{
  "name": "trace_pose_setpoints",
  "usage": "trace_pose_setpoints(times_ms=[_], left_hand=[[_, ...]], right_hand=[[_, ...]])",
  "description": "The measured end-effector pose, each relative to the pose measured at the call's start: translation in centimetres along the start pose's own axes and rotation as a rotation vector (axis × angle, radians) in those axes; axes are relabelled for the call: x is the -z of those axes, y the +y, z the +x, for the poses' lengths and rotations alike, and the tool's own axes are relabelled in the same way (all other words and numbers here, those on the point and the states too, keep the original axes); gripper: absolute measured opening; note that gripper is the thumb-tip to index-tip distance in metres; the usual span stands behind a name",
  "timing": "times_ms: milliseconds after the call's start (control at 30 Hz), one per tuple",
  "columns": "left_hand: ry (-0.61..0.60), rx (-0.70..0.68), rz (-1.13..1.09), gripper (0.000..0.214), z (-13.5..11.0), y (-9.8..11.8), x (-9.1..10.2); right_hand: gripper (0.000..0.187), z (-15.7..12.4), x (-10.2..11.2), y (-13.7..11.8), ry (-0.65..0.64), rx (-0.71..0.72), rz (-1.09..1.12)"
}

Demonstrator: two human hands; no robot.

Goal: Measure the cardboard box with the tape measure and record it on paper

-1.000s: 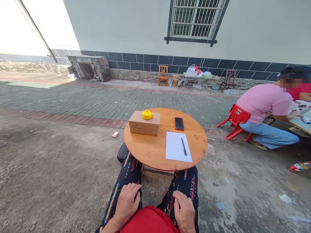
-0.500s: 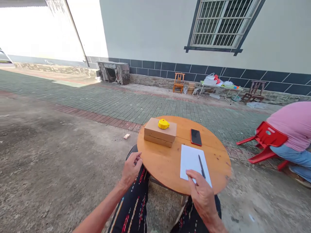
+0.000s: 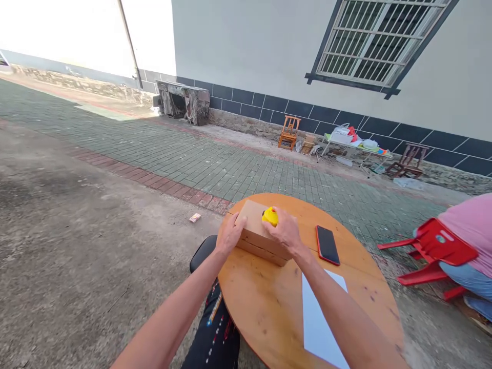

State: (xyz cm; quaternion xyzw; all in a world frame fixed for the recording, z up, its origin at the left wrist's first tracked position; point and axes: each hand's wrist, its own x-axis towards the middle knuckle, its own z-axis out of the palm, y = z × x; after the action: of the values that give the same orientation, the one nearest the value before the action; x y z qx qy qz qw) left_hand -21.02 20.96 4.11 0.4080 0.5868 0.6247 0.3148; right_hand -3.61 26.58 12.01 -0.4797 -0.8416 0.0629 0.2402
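Observation:
A brown cardboard box lies flat near the far left edge of the round wooden table. My left hand grips the box at its left end, thumb over the top edge. On top of the box is a small yellow tape measure with a red spot and a dark tip on its left. My right hand closes around its right side, fingers and thumb on it. Beneath my right forearm lies a white sheet of paper, partly covered. The pen is out of sight.
A red-edged phone lies on the table, right of the box. At the right, a person in a pink shirt bends by a red plastic chair. Chairs and a cluttered folding table stand along the wall.
Both hands have moved forward from the table's near edge. The left took hold of the box; the right left the paper and closed on the tape measure. The view has tilted.

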Motion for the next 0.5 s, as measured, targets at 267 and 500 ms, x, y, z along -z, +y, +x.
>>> trace_pose_setpoints(times_ms=[267, 500], left_hand=[[-0.064, 0.022, -0.126, 0.049, -2.7, 0.7, 1.1], [0.119, 0.037, -0.217, 0.06, -8.3, -1.7, 2.9]], right_hand=[[0.064, -3.7, 4.6, 11.0, 0.235, -0.407, 0.15], [0.05, -6.1, -0.4, 13.6, -0.084, -0.244, -0.003]])
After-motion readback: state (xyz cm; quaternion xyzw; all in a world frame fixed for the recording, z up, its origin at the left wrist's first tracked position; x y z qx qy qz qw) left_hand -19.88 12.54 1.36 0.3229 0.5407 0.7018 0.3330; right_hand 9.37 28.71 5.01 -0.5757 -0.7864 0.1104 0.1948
